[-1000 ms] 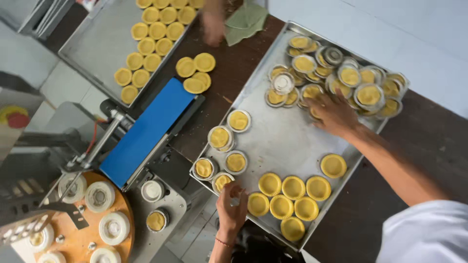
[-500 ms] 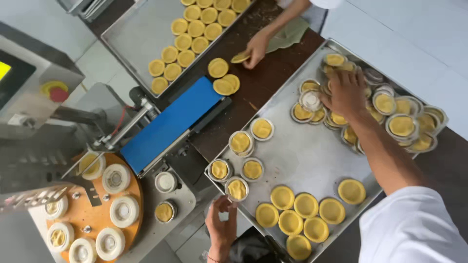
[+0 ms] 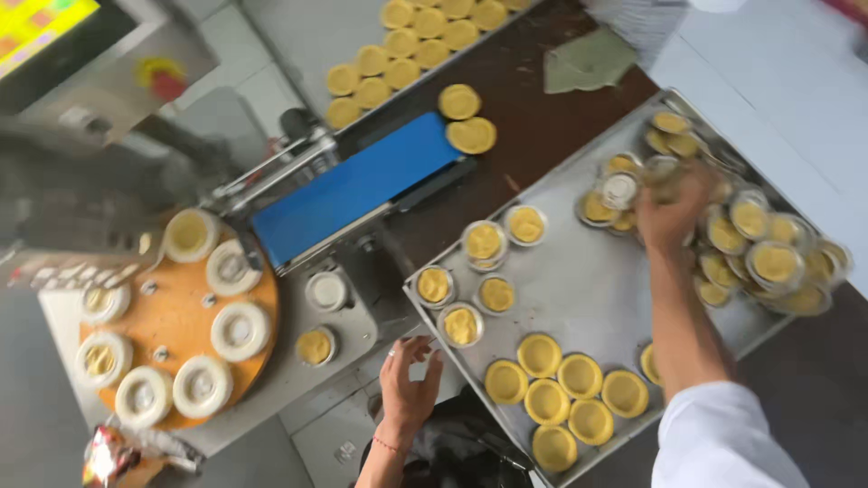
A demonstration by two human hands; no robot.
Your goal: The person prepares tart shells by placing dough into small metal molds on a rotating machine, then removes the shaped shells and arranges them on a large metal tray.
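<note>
The pile of foil tart cups (image 3: 750,239) lies at the far right end of the metal tray (image 3: 588,280), the cups lapped over one another at mixed tilts, most with the open side up. The cups are round, so no long axis applies; the pile itself runs along the tray's far edge. The right hand (image 3: 674,212) rests on the near side of the pile, fingers curled over one or more cups; blur hides whether any is clamped. Half a second ago this hand lay further into the pile; it now sits at its near edge, which suggests a cup is being drawn out. The left hand (image 3: 409,384) hovers just off the tray's near corner, fingers spread, holding nothing, beside a filled cup (image 3: 460,323). Bare tart shells (image 3: 561,398) lie grouped nearby.
</note>
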